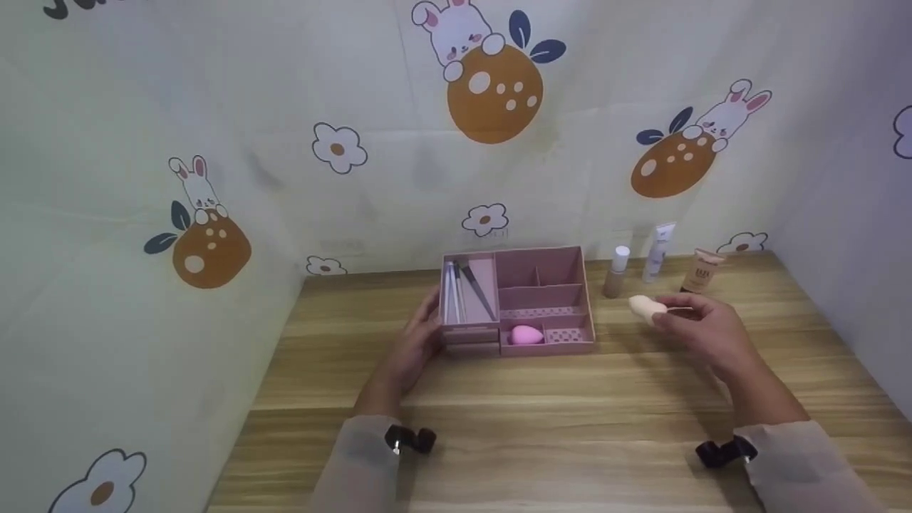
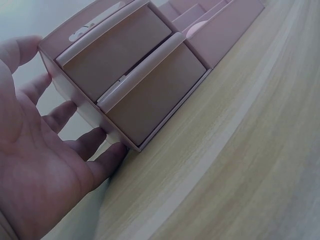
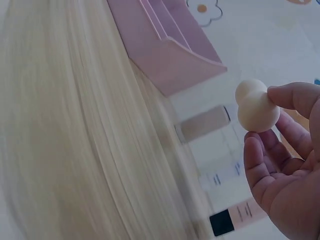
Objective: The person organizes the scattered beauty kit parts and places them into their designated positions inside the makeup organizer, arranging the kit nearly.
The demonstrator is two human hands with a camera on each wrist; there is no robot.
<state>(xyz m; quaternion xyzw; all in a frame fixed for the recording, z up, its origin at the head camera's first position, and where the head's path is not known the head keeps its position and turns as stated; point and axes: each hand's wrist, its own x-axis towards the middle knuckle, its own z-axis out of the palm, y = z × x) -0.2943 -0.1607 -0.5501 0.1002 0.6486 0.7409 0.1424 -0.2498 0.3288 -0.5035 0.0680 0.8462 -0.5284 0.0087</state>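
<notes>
In the head view my right hand [image 1: 705, 331] pinches a cream gourd-shaped makeup sponge [image 1: 647, 309] between thumb and fingers, raised over the right of the table. The right wrist view shows the sponge [image 3: 258, 107] with its narrow waist. My left hand [image 1: 415, 349] rests against the left side of a pink makeup organizer [image 1: 547, 349]. In the left wrist view its fingertips [image 2: 117, 152] touch the box's side beside two drawers [image 2: 162, 97]. Brushes [image 1: 459, 292] lie in the organizer's top tray, and a pink makeup sponge [image 1: 526, 335] sits in a front compartment.
Right of the organizer stand a bottle with a white cap [image 1: 617, 272], a white tube [image 1: 659, 253] and a peach tube with a black cap [image 1: 702, 271]. Behind them, a printed cloth [image 1: 399, 192] backs the wooden table [image 1: 541, 427].
</notes>
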